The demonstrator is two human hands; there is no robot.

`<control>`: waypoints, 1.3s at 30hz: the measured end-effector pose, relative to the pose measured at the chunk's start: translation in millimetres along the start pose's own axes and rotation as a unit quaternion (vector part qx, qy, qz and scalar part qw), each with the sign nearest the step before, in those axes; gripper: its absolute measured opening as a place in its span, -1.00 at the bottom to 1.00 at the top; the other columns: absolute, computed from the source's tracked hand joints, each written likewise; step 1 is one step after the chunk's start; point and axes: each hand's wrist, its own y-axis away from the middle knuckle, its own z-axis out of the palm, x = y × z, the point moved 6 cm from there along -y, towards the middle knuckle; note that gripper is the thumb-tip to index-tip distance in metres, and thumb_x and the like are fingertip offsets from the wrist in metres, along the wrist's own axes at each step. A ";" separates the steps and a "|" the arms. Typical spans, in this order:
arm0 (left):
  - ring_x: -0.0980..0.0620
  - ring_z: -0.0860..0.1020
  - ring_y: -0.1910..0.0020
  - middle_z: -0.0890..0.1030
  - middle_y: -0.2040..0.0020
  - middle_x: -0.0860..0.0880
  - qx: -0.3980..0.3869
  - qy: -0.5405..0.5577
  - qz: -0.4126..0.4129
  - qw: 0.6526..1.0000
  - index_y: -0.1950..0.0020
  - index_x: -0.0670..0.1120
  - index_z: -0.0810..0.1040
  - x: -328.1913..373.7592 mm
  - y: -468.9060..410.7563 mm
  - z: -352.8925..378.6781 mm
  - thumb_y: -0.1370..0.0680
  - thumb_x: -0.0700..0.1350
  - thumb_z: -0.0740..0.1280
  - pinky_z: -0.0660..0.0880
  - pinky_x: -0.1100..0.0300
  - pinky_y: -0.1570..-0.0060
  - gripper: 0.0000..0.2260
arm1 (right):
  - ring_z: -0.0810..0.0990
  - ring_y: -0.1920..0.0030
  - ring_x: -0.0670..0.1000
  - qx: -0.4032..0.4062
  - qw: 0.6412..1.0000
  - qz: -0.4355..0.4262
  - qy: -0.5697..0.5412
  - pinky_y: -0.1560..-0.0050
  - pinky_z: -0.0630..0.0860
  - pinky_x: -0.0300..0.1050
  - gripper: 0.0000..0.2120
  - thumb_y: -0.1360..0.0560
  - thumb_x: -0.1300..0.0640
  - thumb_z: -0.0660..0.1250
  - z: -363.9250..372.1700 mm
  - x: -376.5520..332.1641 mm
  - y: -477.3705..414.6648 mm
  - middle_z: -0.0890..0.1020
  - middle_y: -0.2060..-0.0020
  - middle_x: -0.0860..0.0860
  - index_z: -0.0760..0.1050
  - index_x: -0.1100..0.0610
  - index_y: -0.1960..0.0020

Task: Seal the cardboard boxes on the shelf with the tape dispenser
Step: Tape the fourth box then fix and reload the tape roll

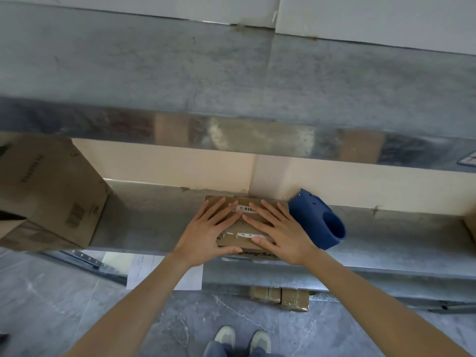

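A small brown cardboard box (238, 228), flaps closed, lies flat on the metal shelf (154, 222); a blue tape dispenser (316, 222) stands just right.

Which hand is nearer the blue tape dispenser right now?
Right. The right hand lies flat on the small box, just beside the blue tape dispenser; the left hand presses the box's other side, farther off.

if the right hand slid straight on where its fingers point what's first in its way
The right hand, flat on the small box, points away and leftward. Its index finger would probably meet the left hand first; the other fingers, the cream back wall behind the box. Depth is unclear.
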 end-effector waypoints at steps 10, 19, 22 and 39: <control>0.19 -0.06 -0.60 0.16 -0.58 0.21 0.068 0.232 -0.197 0.950 -0.56 0.06 0.28 -9.7 3.2 -3.3 -0.19 0.58 0.34 0.10 0.11 -0.52 0.06 | -0.02 -0.56 -0.17 0.135 0.960 0.135 -0.204 -0.57 0.01 0.01 -0.43 -0.59 -0.31 0.04 3.3 17.8 2.0 0.17 -0.55 -0.21 0.22 -0.14 -0.55; 0.20 -0.09 -0.59 0.05 -0.60 0.20 0.056 0.336 -0.228 0.912 -0.54 0.10 0.31 -15.9 8.6 4.0 -0.12 0.45 0.52 0.07 0.12 -0.54 0.07 | -0.09 -0.55 -0.24 0.133 0.937 0.161 -0.281 -0.52 -0.03 -0.15 -0.53 -0.62 -0.10 0.24 3.5 21.6 6.5 0.13 -0.49 -0.31 0.27 -0.16 -0.51; 0.23 0.06 -0.57 0.13 -0.58 0.19 0.049 0.341 -0.218 0.913 -0.50 0.13 0.37 -25.9 10.6 -2.2 -0.15 0.45 0.51 0.12 0.25 -0.50 -0.02 | -0.12 -0.56 -0.18 0.103 0.943 0.142 -0.282 -0.51 -0.04 -0.12 -0.51 -0.61 -0.02 0.24 -2.2 16.8 5.3 0.12 -0.54 -0.21 0.20 -0.32 -0.47; -0.05 0.44 -0.35 0.47 -0.40 0.11 0.103 0.136 -0.236 0.957 -0.27 0.04 0.60 -44.4 36.2 -36.6 -0.40 0.20 0.50 0.41 -0.13 -0.28 -0.51 | 0.23 -0.44 -0.09 0.033 0.969 0.119 -0.212 -0.36 0.36 -0.11 -0.58 -0.58 -0.07 0.32 -27.0 -2.3 4.2 0.23 -0.49 -0.16 0.39 -0.13 -0.42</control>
